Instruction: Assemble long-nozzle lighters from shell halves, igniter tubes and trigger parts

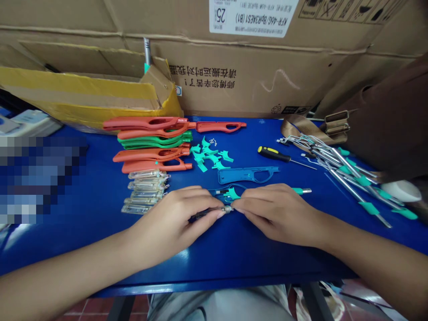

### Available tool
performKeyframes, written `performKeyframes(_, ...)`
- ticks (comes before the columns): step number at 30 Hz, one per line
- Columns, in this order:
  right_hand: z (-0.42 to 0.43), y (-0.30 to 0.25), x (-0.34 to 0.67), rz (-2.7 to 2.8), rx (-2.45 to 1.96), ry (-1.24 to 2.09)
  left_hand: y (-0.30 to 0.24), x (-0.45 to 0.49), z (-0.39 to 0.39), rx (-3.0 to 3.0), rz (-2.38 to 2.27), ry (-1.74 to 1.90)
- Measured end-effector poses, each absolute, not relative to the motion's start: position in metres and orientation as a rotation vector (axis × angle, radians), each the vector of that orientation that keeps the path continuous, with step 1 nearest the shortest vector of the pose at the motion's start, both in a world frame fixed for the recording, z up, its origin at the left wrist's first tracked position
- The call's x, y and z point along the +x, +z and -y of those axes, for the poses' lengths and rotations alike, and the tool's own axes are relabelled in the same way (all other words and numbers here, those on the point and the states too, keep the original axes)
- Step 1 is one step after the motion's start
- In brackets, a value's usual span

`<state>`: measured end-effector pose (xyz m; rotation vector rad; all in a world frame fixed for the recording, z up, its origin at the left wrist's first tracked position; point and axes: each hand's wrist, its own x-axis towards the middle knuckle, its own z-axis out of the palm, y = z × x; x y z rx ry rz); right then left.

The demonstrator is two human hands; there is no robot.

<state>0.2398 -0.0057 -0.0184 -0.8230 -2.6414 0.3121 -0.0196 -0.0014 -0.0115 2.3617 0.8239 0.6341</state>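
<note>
Dark metal-tipped rod is being pinched firmly by the left hand and right hand, both nearly closed on it, steadied just above the blue table, beside a teal clip.

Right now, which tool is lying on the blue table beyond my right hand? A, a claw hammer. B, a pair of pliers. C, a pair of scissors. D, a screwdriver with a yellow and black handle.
D: a screwdriver with a yellow and black handle lies on the blue table, beyond the right hand, which pinches a small metal-tipped part together with the left hand.
</note>
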Motion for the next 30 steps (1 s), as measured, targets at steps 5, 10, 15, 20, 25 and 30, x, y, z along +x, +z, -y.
performKeyframes(5,0.0064,-0.0193,0.2397,2.636,-0.826,0.325,-0.0112,-0.018,0.0019,2.356,-0.814,0.658)
performKeyframes(10,0.0056,-0.0191,0.2387,2.639,-0.843,0.347,-0.0114,-0.018,0.0023,2.355,-0.819,0.668)
performKeyframes(15,0.0044,-0.0187,0.2367,2.558,-0.894,0.437,-0.011,-0.0191,-0.0004,2.351,-0.85,0.68)
performKeyframes(20,0.0031,-0.0195,0.2367,2.388,-0.894,0.533,-0.0098,-0.0208,-0.0027,2.328,-0.905,0.692)
performKeyframes(25,0.0023,-0.0203,0.2369,2.372,-0.849,0.575,-0.0099,-0.0206,-0.0019,2.304,-0.9,0.699)
performKeyframes(30,0.0029,-0.0199,0.2361,2.365,-0.819,0.591,-0.011,-0.02,-0.0018,2.281,-0.872,0.695)
